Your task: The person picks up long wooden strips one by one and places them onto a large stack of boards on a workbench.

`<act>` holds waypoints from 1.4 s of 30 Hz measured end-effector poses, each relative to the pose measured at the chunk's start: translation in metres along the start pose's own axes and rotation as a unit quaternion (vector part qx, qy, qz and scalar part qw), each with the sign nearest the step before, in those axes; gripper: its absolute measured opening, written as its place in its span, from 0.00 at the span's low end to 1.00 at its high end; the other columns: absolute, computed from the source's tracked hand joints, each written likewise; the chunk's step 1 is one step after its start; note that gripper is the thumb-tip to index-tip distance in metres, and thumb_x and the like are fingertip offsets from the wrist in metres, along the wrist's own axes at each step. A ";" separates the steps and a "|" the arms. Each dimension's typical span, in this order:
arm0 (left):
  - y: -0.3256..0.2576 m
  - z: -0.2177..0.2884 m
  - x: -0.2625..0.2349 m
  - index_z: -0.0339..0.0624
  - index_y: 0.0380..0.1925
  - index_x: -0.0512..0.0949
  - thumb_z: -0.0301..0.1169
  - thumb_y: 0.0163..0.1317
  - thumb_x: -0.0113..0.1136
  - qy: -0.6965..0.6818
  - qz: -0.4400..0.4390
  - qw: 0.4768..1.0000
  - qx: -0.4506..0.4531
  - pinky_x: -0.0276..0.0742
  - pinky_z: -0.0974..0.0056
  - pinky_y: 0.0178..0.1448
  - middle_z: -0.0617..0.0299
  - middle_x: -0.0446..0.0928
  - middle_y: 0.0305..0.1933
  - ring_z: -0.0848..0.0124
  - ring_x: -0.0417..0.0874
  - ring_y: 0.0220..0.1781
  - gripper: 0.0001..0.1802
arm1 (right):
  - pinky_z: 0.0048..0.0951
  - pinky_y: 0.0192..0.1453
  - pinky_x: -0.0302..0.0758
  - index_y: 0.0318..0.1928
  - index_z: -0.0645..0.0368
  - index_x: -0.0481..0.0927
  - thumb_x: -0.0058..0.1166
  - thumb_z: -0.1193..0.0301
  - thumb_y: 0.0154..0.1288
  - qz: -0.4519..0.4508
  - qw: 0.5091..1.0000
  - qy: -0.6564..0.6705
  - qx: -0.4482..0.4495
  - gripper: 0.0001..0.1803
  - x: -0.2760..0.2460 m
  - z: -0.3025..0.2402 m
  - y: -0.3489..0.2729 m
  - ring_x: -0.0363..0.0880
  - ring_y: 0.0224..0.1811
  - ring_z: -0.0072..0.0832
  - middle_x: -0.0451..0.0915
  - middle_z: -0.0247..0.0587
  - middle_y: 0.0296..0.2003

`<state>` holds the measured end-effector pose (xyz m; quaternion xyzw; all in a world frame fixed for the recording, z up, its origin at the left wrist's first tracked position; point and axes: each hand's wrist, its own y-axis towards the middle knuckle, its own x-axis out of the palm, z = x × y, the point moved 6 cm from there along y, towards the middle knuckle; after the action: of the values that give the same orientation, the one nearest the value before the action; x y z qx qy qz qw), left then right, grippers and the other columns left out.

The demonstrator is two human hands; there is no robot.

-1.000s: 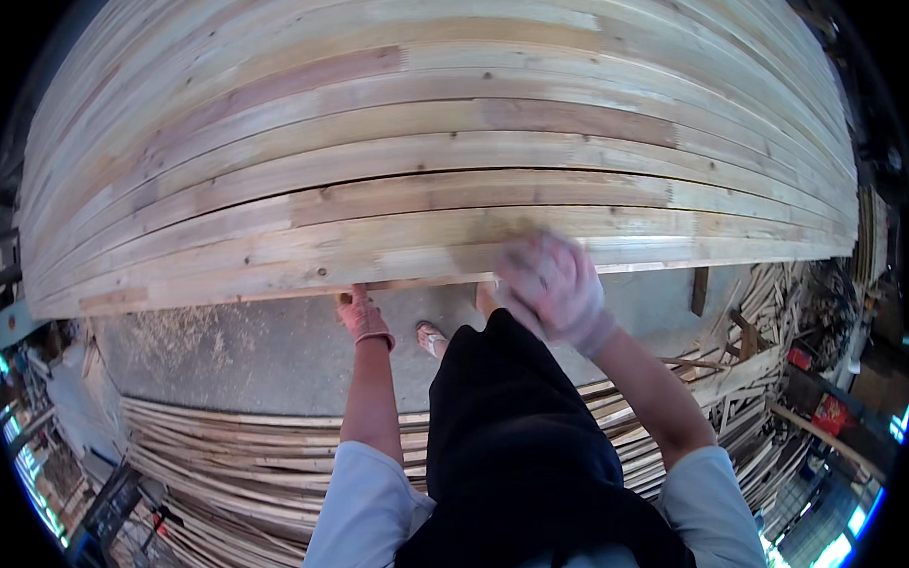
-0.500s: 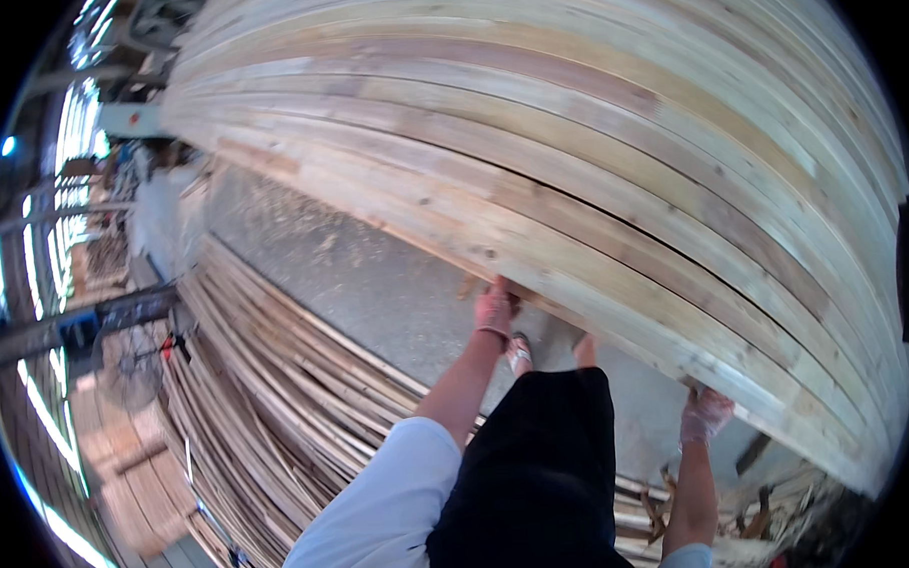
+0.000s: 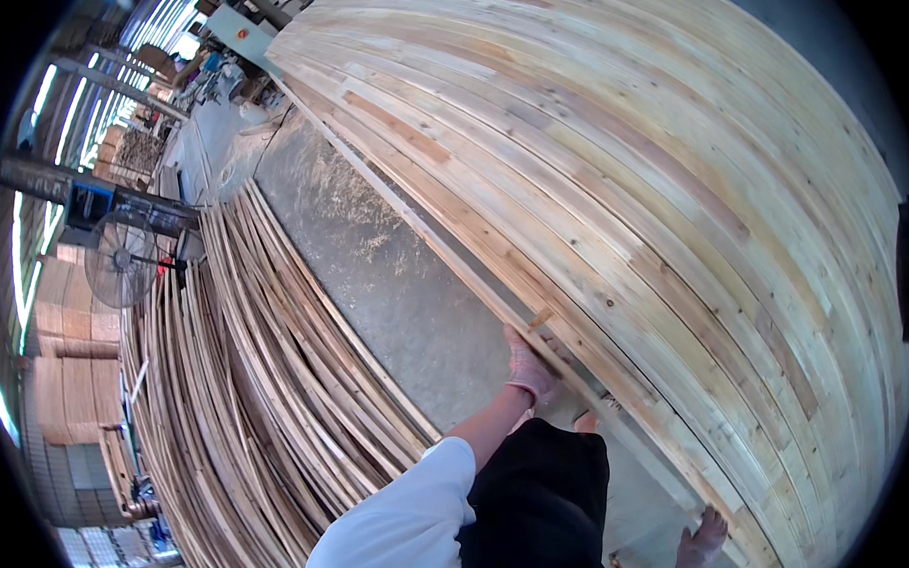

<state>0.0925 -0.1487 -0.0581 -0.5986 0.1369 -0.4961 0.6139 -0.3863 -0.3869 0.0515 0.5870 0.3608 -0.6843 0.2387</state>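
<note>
Many pale wooden boards [image 3: 612, 218] lie side by side, forming one broad surface from the far left to the near right. A long thin wooden strip [image 3: 428, 235] runs along its near edge, with a narrow gap between them over part of the length. My left hand [image 3: 531, 369], in a pinkish glove, is closed around the strip from below near the middle. Near the strip's near end, my gloved right hand [image 3: 700, 544] has its fingers bent against the wood; its lower part is cut off by the picture's edge. A small wood piece [image 3: 541, 318] sticks out by my left hand.
A large pile of long thin strips [image 3: 267, 361] lies on the left floor. Sawdust [image 3: 357, 202] covers part of the concrete floor [image 3: 375, 297]. A caged fan [image 3: 123, 257] stands by a dark beam, near stacked wood [image 3: 78, 397]. A pale metal box [image 3: 239, 36] stands at the far left.
The strip has come away from the boards' near edge, and my left hand now holds it. My right hand has moved nearer and lower. The view has turned, showing more of the left floor.
</note>
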 end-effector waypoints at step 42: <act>-0.173 -0.102 -0.151 0.43 0.56 0.75 0.42 0.66 0.63 0.244 -0.266 0.912 -0.194 0.72 0.53 0.66 0.58 0.78 0.57 0.60 0.78 0.59 0.23 | 0.35 0.51 0.78 0.60 0.55 0.76 0.62 0.53 0.62 -0.123 0.834 0.526 -0.113 0.30 -0.058 -0.233 0.018 0.83 0.47 0.34 0.83 0.45 0.48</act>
<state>-0.1337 -0.0573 0.0031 -0.5807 0.2116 -0.7350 0.2791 -0.2147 -0.2236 0.0923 0.7782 0.5757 -0.2508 -0.0087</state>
